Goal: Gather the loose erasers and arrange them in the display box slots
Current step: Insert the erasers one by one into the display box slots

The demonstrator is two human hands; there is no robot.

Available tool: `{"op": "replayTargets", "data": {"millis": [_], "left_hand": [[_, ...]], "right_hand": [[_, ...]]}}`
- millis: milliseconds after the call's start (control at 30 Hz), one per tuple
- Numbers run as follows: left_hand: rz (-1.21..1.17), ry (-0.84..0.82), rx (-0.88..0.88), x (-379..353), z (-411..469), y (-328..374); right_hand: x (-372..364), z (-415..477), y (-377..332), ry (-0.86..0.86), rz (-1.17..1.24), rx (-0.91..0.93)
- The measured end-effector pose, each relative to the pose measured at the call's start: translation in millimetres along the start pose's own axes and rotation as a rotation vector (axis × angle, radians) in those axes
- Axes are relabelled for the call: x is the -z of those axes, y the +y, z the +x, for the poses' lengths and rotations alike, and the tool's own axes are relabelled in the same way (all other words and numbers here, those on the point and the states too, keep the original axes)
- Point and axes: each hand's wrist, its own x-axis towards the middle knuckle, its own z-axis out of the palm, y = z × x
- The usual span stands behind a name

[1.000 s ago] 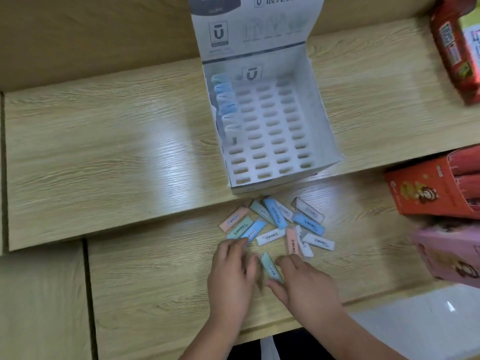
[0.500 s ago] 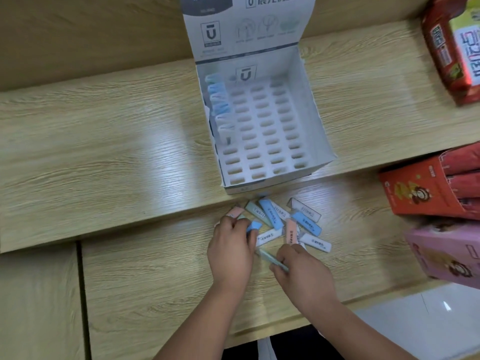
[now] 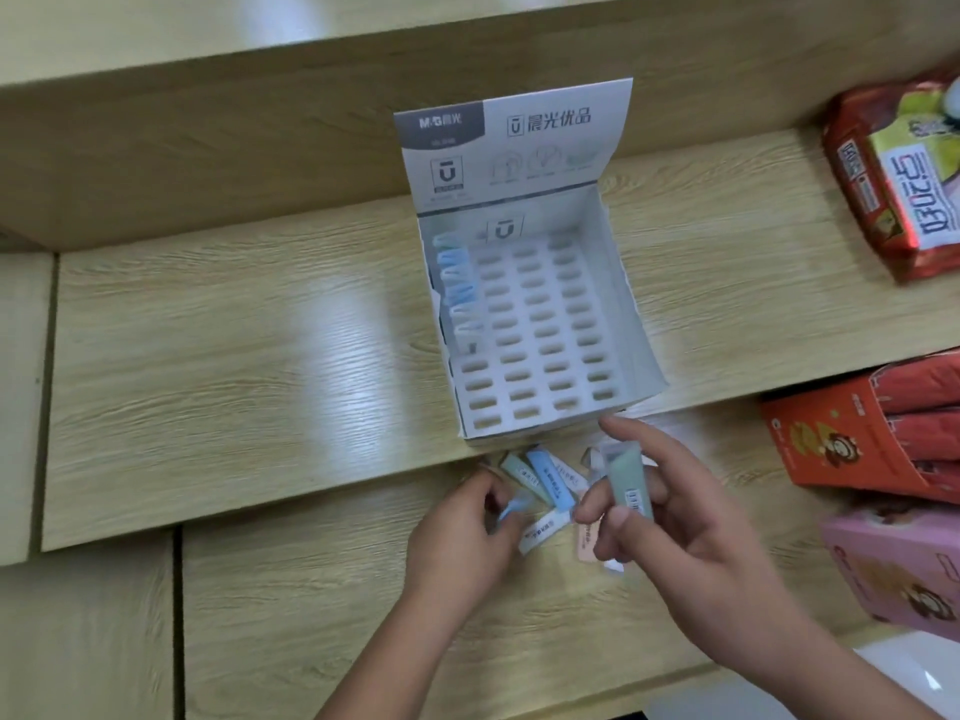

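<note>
A white display box (image 3: pixel 641 324) with its lid flap up stands on the upper wooden shelf. Its slotted tray holds a column of blue and white erasers (image 3: pixel 457 291) along the left; the other slots are bare. Several loose erasers (image 3: pixel 548 480) lie on the lower shelf just in front of the box. My right hand (image 3: pixel 691 532) is raised above them and pinches a green eraser (image 3: pixel 628 483). My left hand (image 3: pixel 462 532) curls its fingers round a blue eraser (image 3: pixel 511 506) at the pile's left edge.
A red snack bag (image 3: pixel 893 174) lies at the upper right. An orange carton (image 3: pixel 852 433) and a pink carton (image 3: pixel 898 558) stand at the right edge. The shelves step down toward me, with a white floor (image 3: pixel 883 678) at the lower right.
My right hand has lifted the green eraser off the shelf and moved up toward the box front. My left hand has closed round the blue eraser. The camera has tilted up.
</note>
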Motion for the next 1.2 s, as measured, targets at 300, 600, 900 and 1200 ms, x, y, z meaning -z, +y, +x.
{"op": "replayTargets", "data": {"millis": [300,600,900,1200], "left_hand": [[-0.455,-0.152,-0.317,128.9,-48.9,66.9],[-0.679,0.271,-0.358,163.6,-23.2,96.9],[-0.73,0.293,-0.285,155.4,-23.2,103.4],[-0.732,0.333,-0.288,150.7,-21.6,106.6]], "right_hand": [[4.0,67.9,-83.4,0.054,-0.053,0.307],[-24.3,120.7,-93.3,-0.095,-0.114,0.176],[-13.8,117.3,-84.3,-0.138,-0.322,0.297],[-16.0,123.7,-73.6,-0.069,-0.292,0.271]]}}
